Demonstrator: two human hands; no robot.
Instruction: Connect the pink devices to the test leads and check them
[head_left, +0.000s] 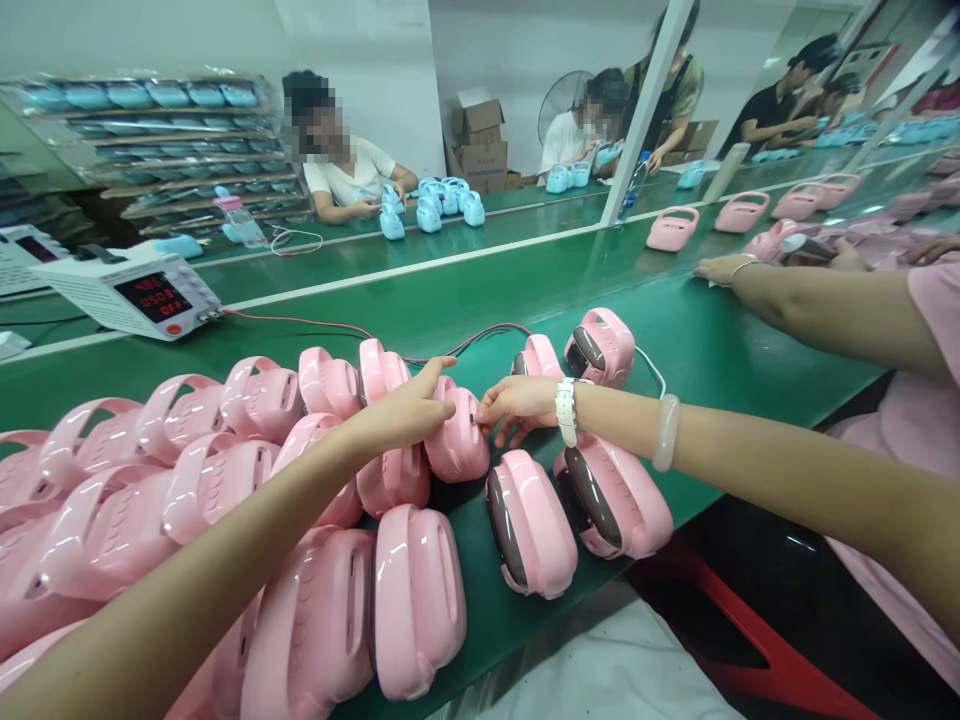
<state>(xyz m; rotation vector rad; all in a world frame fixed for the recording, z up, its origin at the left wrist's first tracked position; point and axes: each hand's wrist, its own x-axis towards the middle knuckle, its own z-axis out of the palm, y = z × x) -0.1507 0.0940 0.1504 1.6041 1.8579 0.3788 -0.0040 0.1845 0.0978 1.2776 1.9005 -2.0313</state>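
**Both hands meet on one pink case at the middle of the table**

Head view: the left hand lies over the top of a pink case, fingers curled around it, seemingly steadying it. The right hand pinches at the case's side, where red and black wires from the power supply run in; what the fingertips grip is hidden. The case stands on the green table, between a crowded heap of pink cases and three with dark screens. A co-worker's arm is cut off at right.
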